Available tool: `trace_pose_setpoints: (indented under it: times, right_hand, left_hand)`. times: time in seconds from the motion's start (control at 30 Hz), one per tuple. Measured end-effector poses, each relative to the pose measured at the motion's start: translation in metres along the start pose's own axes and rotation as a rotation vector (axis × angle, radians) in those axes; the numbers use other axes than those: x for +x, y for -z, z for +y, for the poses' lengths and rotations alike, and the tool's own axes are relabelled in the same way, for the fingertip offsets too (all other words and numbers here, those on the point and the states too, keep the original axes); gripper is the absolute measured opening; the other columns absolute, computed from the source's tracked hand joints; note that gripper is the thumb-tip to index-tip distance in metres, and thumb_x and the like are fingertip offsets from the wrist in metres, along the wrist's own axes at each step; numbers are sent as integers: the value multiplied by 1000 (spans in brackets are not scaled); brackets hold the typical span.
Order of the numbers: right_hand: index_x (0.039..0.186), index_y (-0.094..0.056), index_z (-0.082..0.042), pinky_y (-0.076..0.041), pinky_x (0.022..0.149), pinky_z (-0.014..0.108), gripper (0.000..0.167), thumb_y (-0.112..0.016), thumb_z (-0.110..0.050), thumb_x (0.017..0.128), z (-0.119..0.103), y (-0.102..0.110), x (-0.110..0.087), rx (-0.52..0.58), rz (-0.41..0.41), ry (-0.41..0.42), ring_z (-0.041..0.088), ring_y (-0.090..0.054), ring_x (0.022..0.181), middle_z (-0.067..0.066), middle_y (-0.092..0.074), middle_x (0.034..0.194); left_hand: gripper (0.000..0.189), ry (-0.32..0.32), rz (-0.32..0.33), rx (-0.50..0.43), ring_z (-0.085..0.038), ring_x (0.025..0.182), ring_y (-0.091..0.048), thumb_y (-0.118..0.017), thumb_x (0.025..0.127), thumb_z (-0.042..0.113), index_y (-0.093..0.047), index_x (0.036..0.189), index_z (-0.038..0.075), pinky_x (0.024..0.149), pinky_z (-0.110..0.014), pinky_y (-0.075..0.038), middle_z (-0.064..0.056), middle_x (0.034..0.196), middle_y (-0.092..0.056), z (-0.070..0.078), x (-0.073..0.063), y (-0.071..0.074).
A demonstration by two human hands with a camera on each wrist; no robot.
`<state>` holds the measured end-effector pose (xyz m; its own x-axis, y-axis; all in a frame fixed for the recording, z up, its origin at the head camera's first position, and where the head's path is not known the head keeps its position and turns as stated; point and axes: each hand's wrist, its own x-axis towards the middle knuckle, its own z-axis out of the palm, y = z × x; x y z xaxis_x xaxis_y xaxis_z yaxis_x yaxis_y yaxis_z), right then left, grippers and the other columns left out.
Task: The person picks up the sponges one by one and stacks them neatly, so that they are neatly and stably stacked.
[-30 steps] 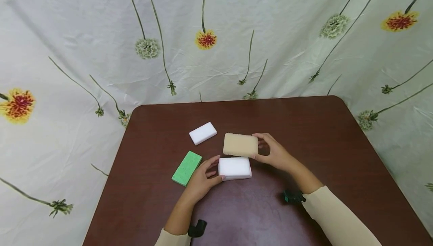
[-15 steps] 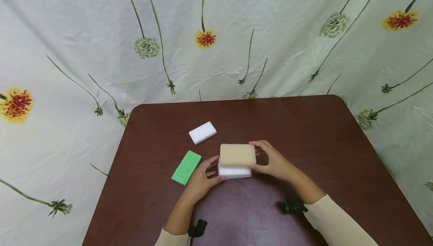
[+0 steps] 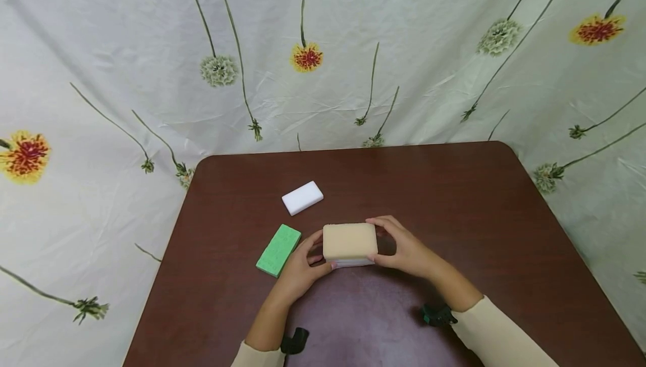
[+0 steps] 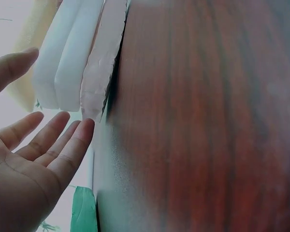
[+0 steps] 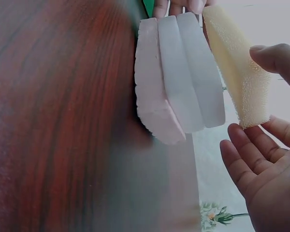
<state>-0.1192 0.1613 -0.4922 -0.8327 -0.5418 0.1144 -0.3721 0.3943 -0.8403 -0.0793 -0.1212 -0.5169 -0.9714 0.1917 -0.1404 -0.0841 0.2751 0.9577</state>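
Observation:
My right hand [image 3: 406,249] pinches a beige sponge [image 3: 350,239] by its right end, thumb on the near side. The beige sponge lies over a stack and hides most of it from the head camera. In the right wrist view the stack has two white sponges [image 5: 200,72] on top of a pale pink sponge [image 5: 154,82], with a gap between the beige sponge and the upper white one. My left hand [image 3: 299,269] rests at the stack's left end, its thumb at the near corner and its fingers nearly straight in the left wrist view.
Left of the stack, close to my left hand, lies a green sponge [image 3: 278,250]. Another white sponge [image 3: 303,198] lies farther back on the brown table [image 3: 444,187]. A flowered white cloth [image 3: 424,30] hangs behind the table.
My right hand has brought the beige sponge nearer and slightly left, from behind the stack to over it. My left hand has stayed at the stack's left end.

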Motion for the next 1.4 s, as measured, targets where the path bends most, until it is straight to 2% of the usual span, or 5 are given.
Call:
trace_pose_setpoints:
  times: [0.37, 0.63, 0.97, 1.23, 1.4]
  right_hand:
    - [151, -43, -11, -49, 105, 50, 78, -82, -29, 86, 4, -5, -3, -30, -17, -1, 23, -54, 126, 3, -48, 143]
    - [154, -38, -21, -50, 106, 45, 80, -82, -27, 87, 4, -6, -4, 17, -31, -3, 26, -51, 131, 6, -45, 147]
    - [154, -39, -12, -49, 103, 54, 80, -81, -28, 87, 6, -9, -6, 19, -14, -32, 28, -56, 123, 7, -46, 147]
    - [155, -38, -25, -49, 104, 55, 80, -82, -25, 87, 9, -16, -8, 92, 33, -25, 33, -56, 126, 7, -46, 147]
    - [153, -39, -23, -49, 106, 52, 80, -82, -20, 86, 10, -19, -10, 158, 58, -28, 34, -55, 130, 9, -44, 150]
  left_hand:
    - [90, -27, -8, 23, -25, 141, -48, -83, 84, 21, -33, 159, 19, 106, -46, -51, -4, 152, -49, 0, 0, 0]
    - [89, -43, -7, 8, -25, 141, -47, -84, 85, 26, -35, 158, 23, 106, -47, -51, -1, 154, -48, 3, -2, 0]
    - [85, -30, 2, 14, -24, 137, -51, -83, 85, 30, -38, 157, 22, 104, -47, -51, -4, 146, -55, 1, 0, 1]
    - [85, -22, -12, 4, -25, 138, -50, -83, 85, 30, -37, 157, 20, 105, -48, -50, -6, 147, -53, 0, 0, 1]
    - [86, -22, -7, 10, -24, 137, -51, -83, 85, 30, -37, 157, 20, 104, -47, -51, -6, 146, -54, -1, 1, 0]
